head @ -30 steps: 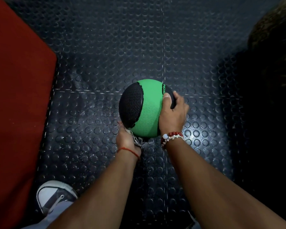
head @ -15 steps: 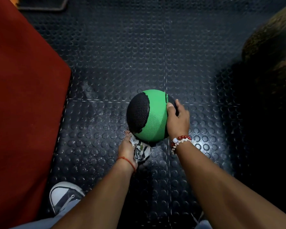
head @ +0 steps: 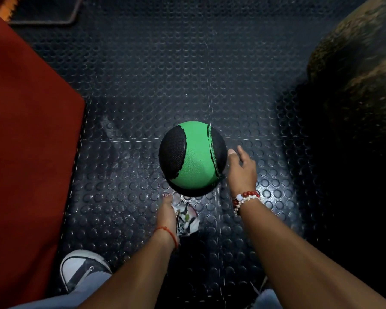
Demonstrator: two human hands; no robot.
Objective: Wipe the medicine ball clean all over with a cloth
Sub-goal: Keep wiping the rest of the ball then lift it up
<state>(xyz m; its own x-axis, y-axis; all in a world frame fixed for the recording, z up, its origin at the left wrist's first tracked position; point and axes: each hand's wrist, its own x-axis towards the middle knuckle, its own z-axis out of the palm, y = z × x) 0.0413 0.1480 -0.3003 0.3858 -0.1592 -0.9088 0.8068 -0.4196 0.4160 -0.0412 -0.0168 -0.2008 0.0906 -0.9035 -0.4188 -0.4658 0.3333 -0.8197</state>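
Observation:
A green and black medicine ball (head: 193,159) sits on the studded black rubber floor (head: 143,85) in the middle of the view. Just below the ball, my left hand (head: 168,212) grips a crumpled white patterned cloth (head: 186,217), which hangs beside the palm near the floor. My right hand (head: 241,169) is at the ball's right side with fingers relaxed and spread; only the thumb tip is close to the ball's surface. It holds nothing.
A red mat (head: 27,141) covers the left side. A large dark rounded object (head: 357,90) fills the right. A dark mat edge (head: 45,14) lies at the top left. My white-toed sneaker (head: 83,267) is at the bottom left.
My right hand has let go of the ball's side and drawn back to the right. The left hand with the cloth has dropped away from the ball's underside toward me.

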